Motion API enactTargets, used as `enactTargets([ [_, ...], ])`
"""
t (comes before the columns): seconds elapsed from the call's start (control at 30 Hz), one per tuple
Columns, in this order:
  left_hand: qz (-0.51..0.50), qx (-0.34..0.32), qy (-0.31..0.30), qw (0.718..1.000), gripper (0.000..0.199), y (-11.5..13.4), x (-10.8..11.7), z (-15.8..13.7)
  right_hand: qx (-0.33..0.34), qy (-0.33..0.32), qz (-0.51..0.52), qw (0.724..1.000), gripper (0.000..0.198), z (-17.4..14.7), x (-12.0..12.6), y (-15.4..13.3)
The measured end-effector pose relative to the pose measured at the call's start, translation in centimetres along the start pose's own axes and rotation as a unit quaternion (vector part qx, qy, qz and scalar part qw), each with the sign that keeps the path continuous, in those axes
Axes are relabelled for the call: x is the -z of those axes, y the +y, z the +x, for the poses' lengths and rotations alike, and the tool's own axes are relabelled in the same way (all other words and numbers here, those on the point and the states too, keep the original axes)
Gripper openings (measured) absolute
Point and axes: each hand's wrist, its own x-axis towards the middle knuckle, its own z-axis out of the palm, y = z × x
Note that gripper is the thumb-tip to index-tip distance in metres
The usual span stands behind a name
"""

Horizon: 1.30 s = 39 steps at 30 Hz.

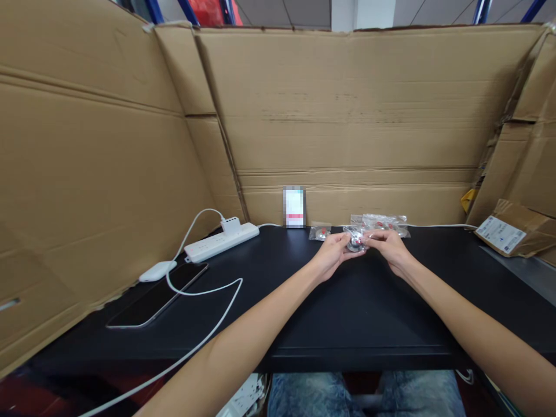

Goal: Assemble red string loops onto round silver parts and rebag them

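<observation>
Between my two hands, above the black table (339, 315), is a small clear plastic bag (355, 238) with a shiny round metal piece and a touch of red inside; its exact kind is too small to tell. My left hand (333, 253) grips the bag's left side, thumb on top and fingers underneath. On the other side, my right hand (390, 248) pinches the bag's right edge. Just behind my right hand lie several similar clear bags (386, 222) with red spots. Left of my hands rests another small bag (320, 231) with a red-dotted piece.
An upright phone with a blurred screen (294, 207) leans against the cardboard wall (347, 116). To the left are a white power strip (221, 240), a white charger (157, 271), a looping white cable (217, 327) and a dark tablet (158, 298). A labelled brown package (512, 229) sits far right.
</observation>
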Motion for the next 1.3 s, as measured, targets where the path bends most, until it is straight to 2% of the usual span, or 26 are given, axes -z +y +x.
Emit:
enactTargets([
  [0.37, -0.012, -0.003, -0.005, 1.0, 0.017, 0.1, -0.6, -0.3, -0.015, -0.061, 0.025, 0.998, 0.023, -0.3, 0.0, -0.7],
  [0.5, -0.037, -0.013, 0.047, 0.998, 0.014, 0.4, -0.3, 0.0, -0.002, -0.065, 0.043, 0.997, 0.032, -0.1, 0.3, -1.0],
  [0.6, -0.03, -0.025, 0.098, 0.994, 0.015, 0.6, 0.3, 0.4, 0.049, -0.061, 0.0, 0.997, 0.04, 0.0, 0.5, -1.4],
  [0.7, -0.005, -0.022, 0.129, 0.991, 0.016, 0.7, 0.8, 0.6, 0.102, -0.08, -0.06, 0.99, 0.033, -0.1, 0.6, -1.5],
  [0.9, 0.054, -0.002, 0.089, 0.995, 0.026, 1.0, 0.6, 0.3, 0.155, -0.05, -0.083, 0.983, 0.028, 0.1, 1.0, -1.3],
  [1.0, 0.095, 0.008, 0.059, 0.994, 0.032, 1.1, 0.5, 0.1, 0.173, -0.093, -0.105, 0.975, 0.027, 0.2, 1.5, -1.6],
  [1.1, 0.123, -0.019, 0.063, 0.99, 0.031, 1.1, 0.6, 0.2, 0.178, -0.121, -0.135, 0.967, 0.027, 0.3, 1.9, -1.9],
  [1.2, 0.155, -0.054, 0.073, 0.984, 0.03, 1.1, 0.9, 0.3, 0.182, -0.096, -0.135, 0.969, 0.027, 0.4, 1.9, -1.7],
  [1.3, 0.192, -0.071, 0.056, 0.977, 0.031, 1.1, 0.9, 0.4, 0.185, -0.083, -0.11, 0.973, 0.024, 0.5, 1.6, -1.3],
])
